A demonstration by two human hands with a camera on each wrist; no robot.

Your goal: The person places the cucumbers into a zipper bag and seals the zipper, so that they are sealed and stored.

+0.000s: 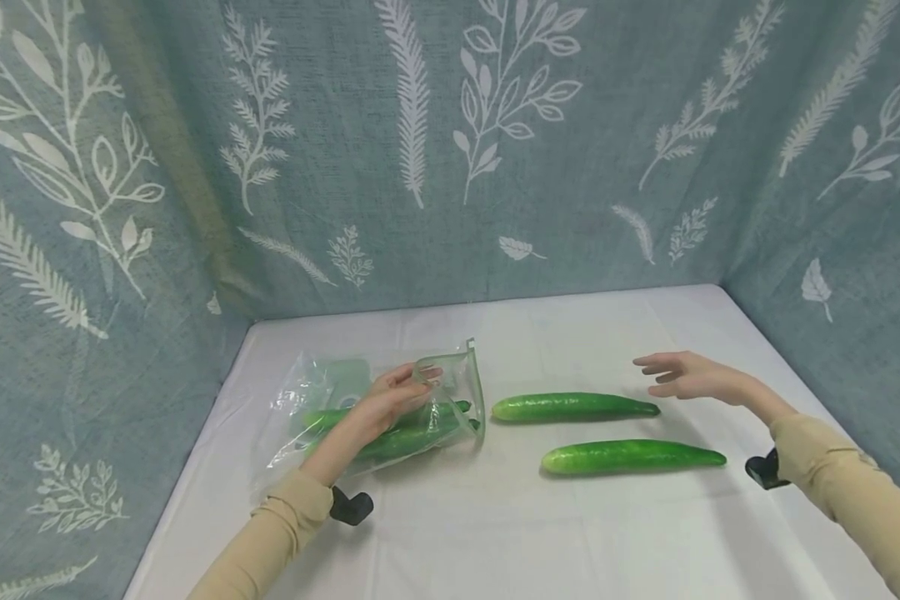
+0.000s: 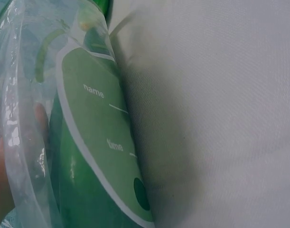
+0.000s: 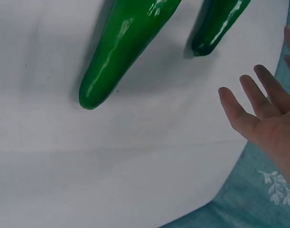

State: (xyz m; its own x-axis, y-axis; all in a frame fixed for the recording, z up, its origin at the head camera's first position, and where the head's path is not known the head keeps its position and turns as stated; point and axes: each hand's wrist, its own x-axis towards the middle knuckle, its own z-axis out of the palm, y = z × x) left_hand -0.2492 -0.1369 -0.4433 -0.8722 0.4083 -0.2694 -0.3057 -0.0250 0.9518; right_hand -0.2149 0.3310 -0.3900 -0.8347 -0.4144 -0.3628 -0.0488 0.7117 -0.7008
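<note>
A clear zip bag lies on the left of the table with two cucumbers inside, its mouth facing right. My left hand holds the upper film near the raised mouth; plastic partly covers its fingers. In the left wrist view, a green label printed "name" and "time" shows on the bag. Two more cucumbers lie outside: the farther cucumber has its pale end close to the bag's mouth, the nearer cucumber sits forward and to the right. My right hand, fingers spread, hovers beyond their dark ends, touching neither.
A white cloth covers the table. Blue-green curtains with white leaf patterns stand behind it and along both sides. Black wrist devices sit below both sleeves.
</note>
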